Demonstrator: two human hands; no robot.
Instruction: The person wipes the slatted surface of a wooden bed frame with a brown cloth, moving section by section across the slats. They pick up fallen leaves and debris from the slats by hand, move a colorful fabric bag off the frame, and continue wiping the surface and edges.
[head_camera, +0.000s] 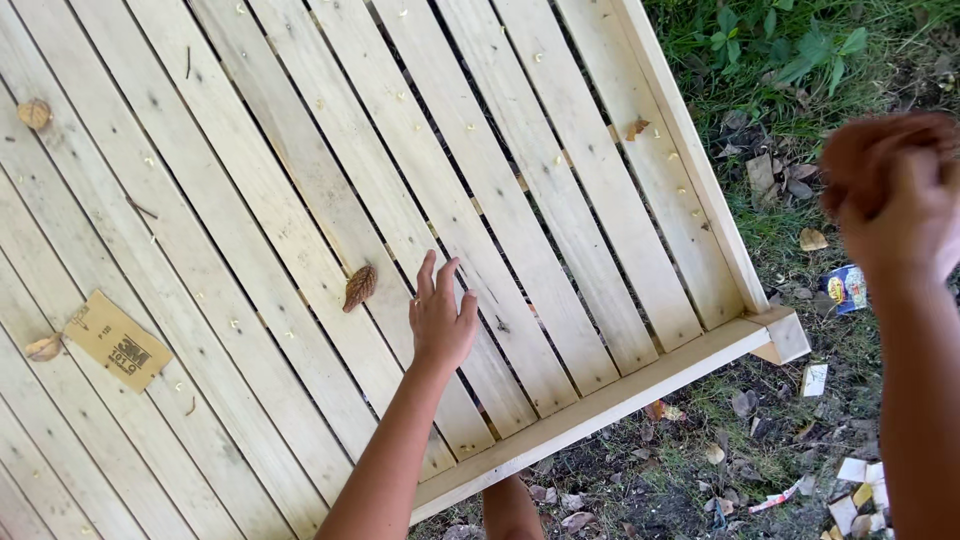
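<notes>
Our left hand rests flat, fingers released, on the slatted wooden panel near its lower right corner, a dry leaf just left; our right hand, blurred, seems clenched off the panel's right edge.

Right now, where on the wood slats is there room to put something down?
Bare slats lie between the left hand and the far rail. More room sits above the brown leaf. The sandpaper corner and the littered ground are crowded.
</notes>
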